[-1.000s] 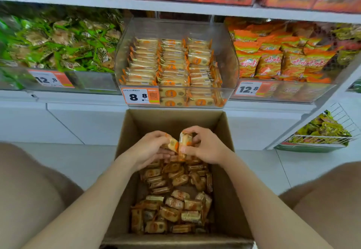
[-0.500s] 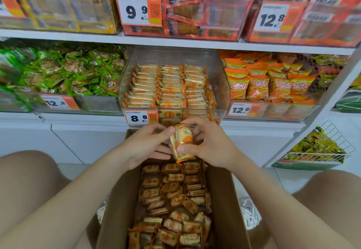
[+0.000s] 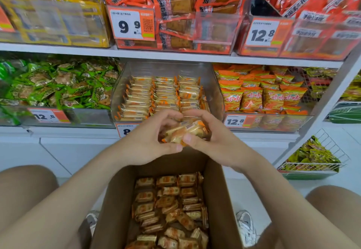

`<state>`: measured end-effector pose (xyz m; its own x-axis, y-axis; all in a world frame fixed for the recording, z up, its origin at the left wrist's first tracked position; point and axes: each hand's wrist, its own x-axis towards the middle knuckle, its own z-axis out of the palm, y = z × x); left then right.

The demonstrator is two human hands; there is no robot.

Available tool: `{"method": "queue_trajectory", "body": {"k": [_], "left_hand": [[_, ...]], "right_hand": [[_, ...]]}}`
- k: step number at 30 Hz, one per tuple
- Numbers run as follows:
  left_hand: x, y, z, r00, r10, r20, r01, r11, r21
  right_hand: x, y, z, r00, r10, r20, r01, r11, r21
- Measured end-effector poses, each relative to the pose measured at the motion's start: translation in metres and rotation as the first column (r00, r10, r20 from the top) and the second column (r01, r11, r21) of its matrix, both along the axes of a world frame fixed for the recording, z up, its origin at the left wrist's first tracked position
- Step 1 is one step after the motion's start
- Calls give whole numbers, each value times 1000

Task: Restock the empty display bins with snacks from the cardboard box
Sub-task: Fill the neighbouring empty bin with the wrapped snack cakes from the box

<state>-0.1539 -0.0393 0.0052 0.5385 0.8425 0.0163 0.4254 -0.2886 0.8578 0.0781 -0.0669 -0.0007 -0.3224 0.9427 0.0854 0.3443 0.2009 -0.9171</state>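
Both hands cup one bundle (image 3: 185, 131) of snacks. Left hand (image 3: 148, 141) and right hand (image 3: 213, 139) close in from either side, fingers (image 3: 199, 113) curled over the top and thumbs underneath, clamped on it. The bundle sits between the fingers, just short of the bin (image 3: 168, 68) front edge and above the box (image 3: 119, 200). The bin beyond the fingers already holds neat rows. More snacks (image 3: 170, 205) lie loose in the box below.

My read of the step: lift the bundle over the edge and seat it.
- keep the packs squeezed flat together
- clear the edge before lowering
- line up with the existing rows and fill where they sit lowest
- let go only once it's seated, so nothing slides

Vs 0.5 s ago: hands are higher and further forward, now partly covering the price tag (image 3: 126, 130). The bundle has gone from upright to lying sideways.
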Motion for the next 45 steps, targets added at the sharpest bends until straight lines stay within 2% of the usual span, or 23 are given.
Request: {"method": "queue_trajectory", "body": {"k": [3, 6, 8, 9, 11, 12, 13, 15, 16, 20, 25, 28, 30, 32, 34, 38, 41, 43, 45], "left_hand": [[2, 22, 14, 991, 8, -136, 5, 996, 89], [4, 49, 15, 992, 11, -125, 3, 993, 114], [5, 66, 8, 996, 55, -72, -45, 989, 141], [7, 73, 5, 991, 92, -95, -73, 979, 189], [9, 86, -2, 945, 192, -264, -98, 939, 330], [11, 92, -5, 901, 239, -361, -87, 917, 390], [13, 97, -9, 855, 265, -445, -60, 905, 422], [19, 106, -15, 780, 256, -570, -4, 915, 404], [21, 109, -18, 750, 235, -618, 10, 931, 366], [23, 120, -23, 648, 143, -748, 23, 978, 207], [22, 122, -24, 630, 132, -765, 30, 981, 194], [24, 120, -25, 620, 134, -773, 24, 981, 190], [24, 120, -26, 620, 132, -773, 17, 983, 182], [23, 119, -25, 629, 137, -766, 15, 982, 188], [23, 117, -23, 638, 145, -756, 18, 979, 203], [21, 105, -17, 659, 222, -718, 25, 949, 315], [14, 86, -10, 734, 280, -619, -1, 912, 411], [9, 70, -7, 779, 316, -542, -1, 865, 502], [6, 50, -3, 845, 317, -431, -16, 820, 572]], "right_hand": [[11, 16, 18, 963, 52, 264, -86, 989, 117], [15, 38, 30, 863, -38, 504, -121, 952, 280], [18, 57, 34, 805, -132, 579, -122, 917, 379], [20, 68, 36, 786, -199, 585, -94, 897, 432], [20, 95, 33, 717, -355, 600, -9, 856, 517], [18, 109, 28, 637, -417, 648, 16, 848, 530], [15, 124, 19, 518, -451, 727, 17, 855, 518], [5, 149, 1, 294, -421, 858, -15, 896, 445], [-1, 158, -7, 250, -390, 886, -27, 912, 409], [-6, 185, -25, 384, -254, 888, 32, 964, 262], [-3, 201, -37, 375, -338, 863, 140, 941, 307], [-10, 196, -30, 533, -366, 763, 219, 931, 293], [-7, 190, -21, 592, -354, 724, 226, 935, 273], [-1, 184, -16, 580, -301, 757, 180, 954, 241], [3, 179, -16, 523, -314, 792, 168, 949, 265], [-14, 170, -24, 337, -496, 800, 151, 867, 474], [-18, 165, -25, 354, -431, 830, 83, 898, 432], [-9, 158, -19, 397, -358, 845, 41, 927, 374], [-4, 143, -8, 453, -370, 811, 17, 913, 407]]}}
